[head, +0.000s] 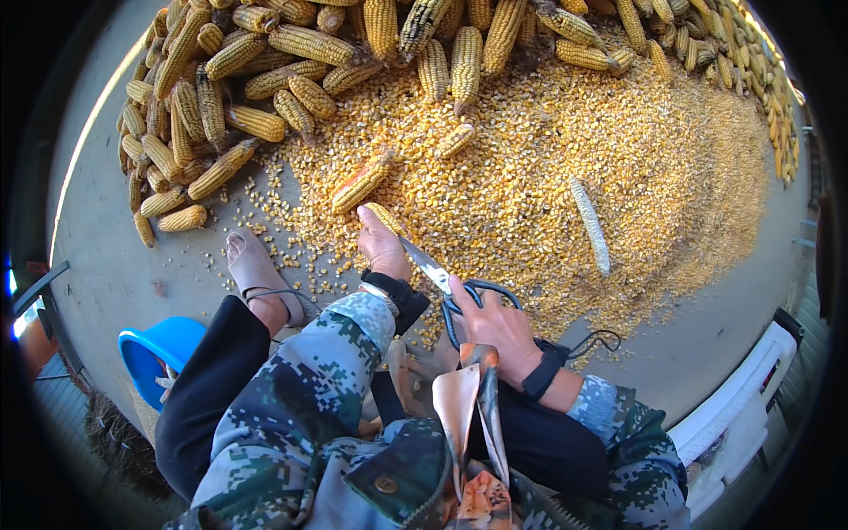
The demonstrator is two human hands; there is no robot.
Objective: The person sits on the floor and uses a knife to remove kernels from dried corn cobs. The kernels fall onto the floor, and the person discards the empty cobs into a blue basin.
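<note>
My left hand (pixel 384 248) is closed round an ear of corn (pixel 385 217), whose tip points up and away. In my right hand (pixel 497 328) is a pair of scissors (pixel 427 264) with black-and-blue handles; the blades lie together and point up-left, their tip at the lower end of the ear beside my left hand. Beyond the hands spreads a bed of loose corn kernels (pixel 503 199). On it lie a partly shelled ear (pixel 363 180), a short ear (pixel 455 141) and a bare white cob (pixel 589 225).
A heap of unshelled corn ears (pixel 298 79) curves along the far side and far left. At the lower left stands a blue plastic basin (pixel 165 341), near my sandalled foot (pixel 262 271). A white plastic object (pixel 735 391) is at the lower right.
</note>
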